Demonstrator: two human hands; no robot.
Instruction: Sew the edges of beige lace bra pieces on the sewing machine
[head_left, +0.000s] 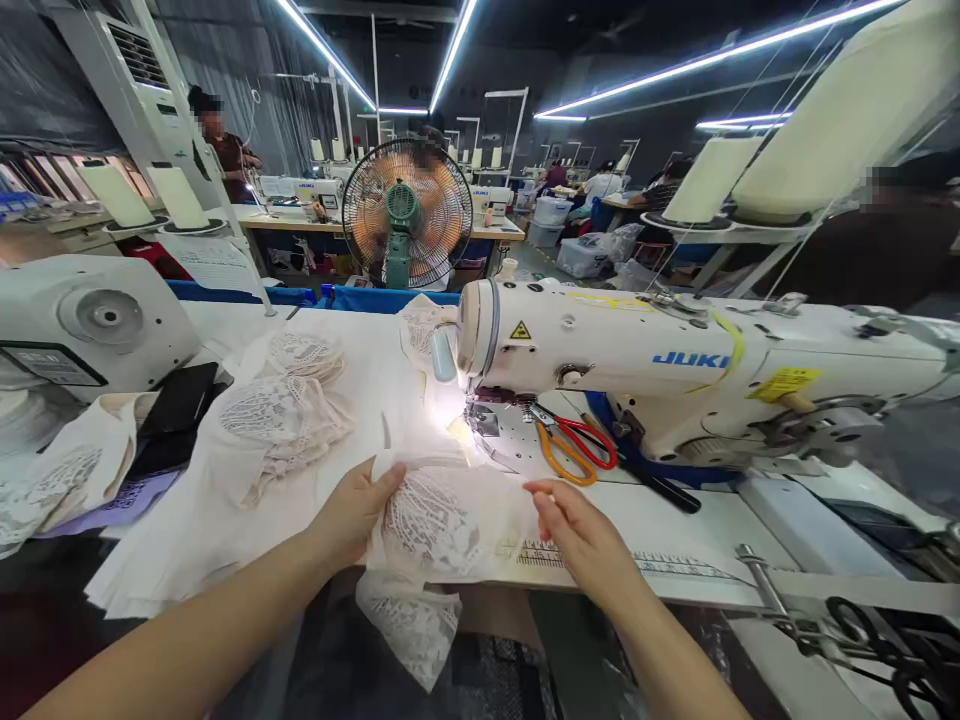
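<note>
A cream lace fabric piece [435, 520] lies at the table's front edge, and part of it hangs over. My left hand [356, 510] is closed on its upper left corner, thumb on top. At its right edge my right hand [574, 525] pinches the sheer cloth between thumb and fingers. Just beyond the fabric stands a white sewing machine [600, 340], its lamp lighting the needle area. Red-handled scissors [592, 440] and orange-handled scissors [559, 455] rest on the machine bed, right of the needle.
Stacked lace pieces [281, 420] lie to the left, beside a black phone-like object [176, 400] and another machine [97, 310]. A printed ruler [660, 565] runs along the front edge. Behind stand a large fan [405, 210] and thread cones [709, 180]. Other people work farther back.
</note>
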